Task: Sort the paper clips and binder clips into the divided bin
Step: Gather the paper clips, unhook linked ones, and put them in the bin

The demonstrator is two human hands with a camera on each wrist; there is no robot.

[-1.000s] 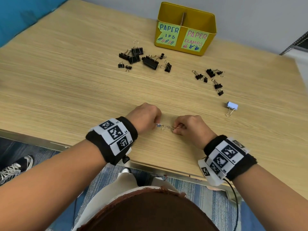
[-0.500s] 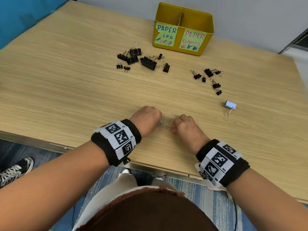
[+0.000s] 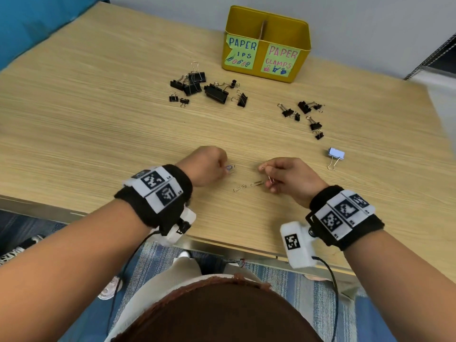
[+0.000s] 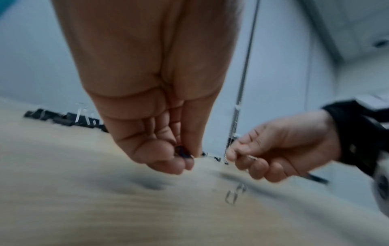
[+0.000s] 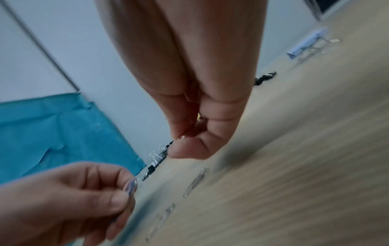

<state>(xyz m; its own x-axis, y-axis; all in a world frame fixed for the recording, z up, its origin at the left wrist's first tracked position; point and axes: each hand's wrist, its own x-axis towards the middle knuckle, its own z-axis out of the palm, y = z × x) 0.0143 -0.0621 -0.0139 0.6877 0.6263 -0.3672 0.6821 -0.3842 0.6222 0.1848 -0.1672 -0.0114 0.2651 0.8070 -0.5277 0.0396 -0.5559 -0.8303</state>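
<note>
While pinched by curled fingers (image 3: 267, 169), thin bent-wire paper clips (image 3: 270, 178) above woodgrain table (image 3: 98, 119).

Head cam overhead; wrist cams close.

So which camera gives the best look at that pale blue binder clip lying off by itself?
The head view: the pale blue binder clip lies whole and sharp on the table, wire handles included. The right wrist view catches it only blurred near the top edge. The left wrist view does not show it.

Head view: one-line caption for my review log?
Each hand, left hand and right hand, pinches a paper clip; two paper clips lie between them.
</note>
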